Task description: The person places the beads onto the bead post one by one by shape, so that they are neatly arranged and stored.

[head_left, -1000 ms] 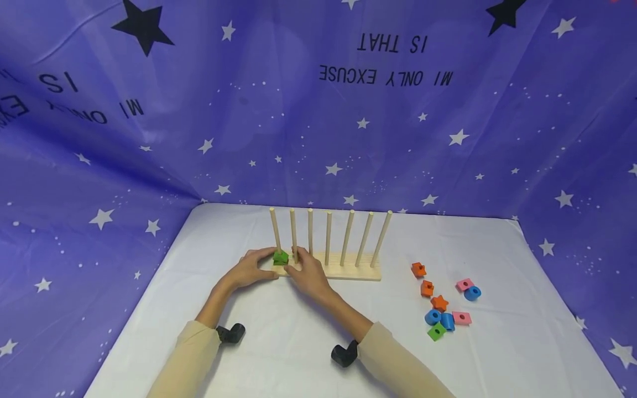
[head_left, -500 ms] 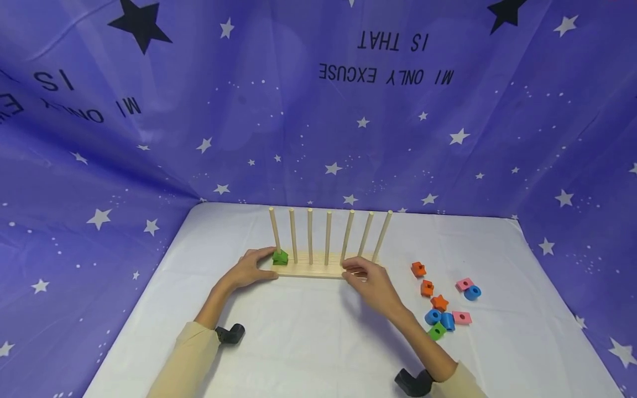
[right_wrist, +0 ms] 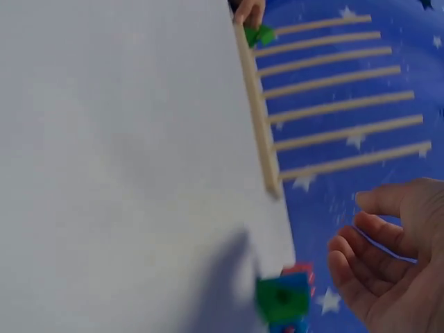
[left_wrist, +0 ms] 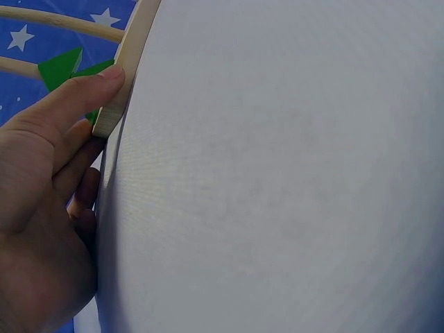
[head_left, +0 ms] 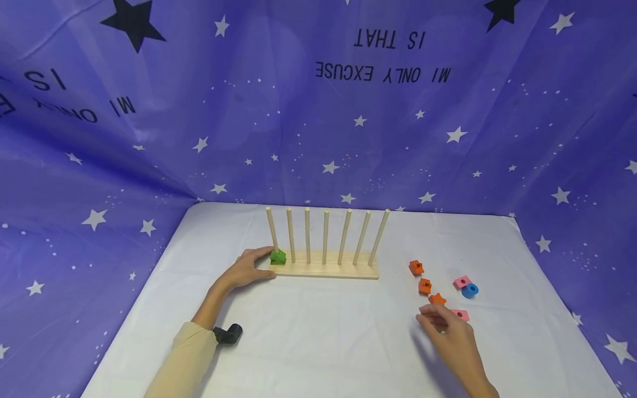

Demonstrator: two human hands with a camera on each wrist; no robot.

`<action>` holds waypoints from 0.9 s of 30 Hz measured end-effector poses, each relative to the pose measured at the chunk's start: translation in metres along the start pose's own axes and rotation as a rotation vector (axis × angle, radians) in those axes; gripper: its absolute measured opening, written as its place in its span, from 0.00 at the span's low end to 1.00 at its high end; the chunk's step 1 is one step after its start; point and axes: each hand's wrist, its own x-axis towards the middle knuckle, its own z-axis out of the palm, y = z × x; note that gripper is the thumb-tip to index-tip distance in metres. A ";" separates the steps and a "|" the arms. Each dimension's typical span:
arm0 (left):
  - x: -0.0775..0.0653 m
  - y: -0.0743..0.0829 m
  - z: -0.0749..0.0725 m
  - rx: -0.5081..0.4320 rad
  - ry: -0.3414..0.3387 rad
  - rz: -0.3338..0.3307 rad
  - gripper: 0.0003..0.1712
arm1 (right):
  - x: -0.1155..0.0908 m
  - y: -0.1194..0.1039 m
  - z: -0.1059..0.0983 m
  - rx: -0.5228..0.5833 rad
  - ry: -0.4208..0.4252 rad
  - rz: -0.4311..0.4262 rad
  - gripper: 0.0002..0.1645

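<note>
Pegboard of flat pale wood (head_left: 323, 271) holds an angular green block (head_left: 278, 257) around its leftmost upright peg (head_left: 272, 229); the left hand (head_left: 245, 270) grips that end. The right hand (head_left: 454, 337) has left the pegboard — fingers loosely curved, holding nothing — for a square green block (right_wrist: 295, 300) right of it, so work at that peg seems paused.

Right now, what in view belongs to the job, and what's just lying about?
Likely job:
peg board, left hand holding it
green load on its end peg
right hand
loose green block
orange blocks, pink blocks, blue blocks

Just there:
starry backdrop
white tablecloth
black wrist device
</note>
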 end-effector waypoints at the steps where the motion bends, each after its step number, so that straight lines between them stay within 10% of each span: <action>1: -0.001 0.001 0.000 -0.005 -0.001 0.000 0.46 | -0.004 0.005 -0.002 -0.026 0.000 0.051 0.07; 12: -0.001 -0.001 0.000 -0.002 0.005 0.000 0.46 | -0.022 0.047 0.002 -0.114 -0.070 0.417 0.18; 27: -0.001 -0.001 0.000 0.000 0.000 0.003 0.46 | 0.001 0.038 0.006 -0.206 -0.097 0.317 0.24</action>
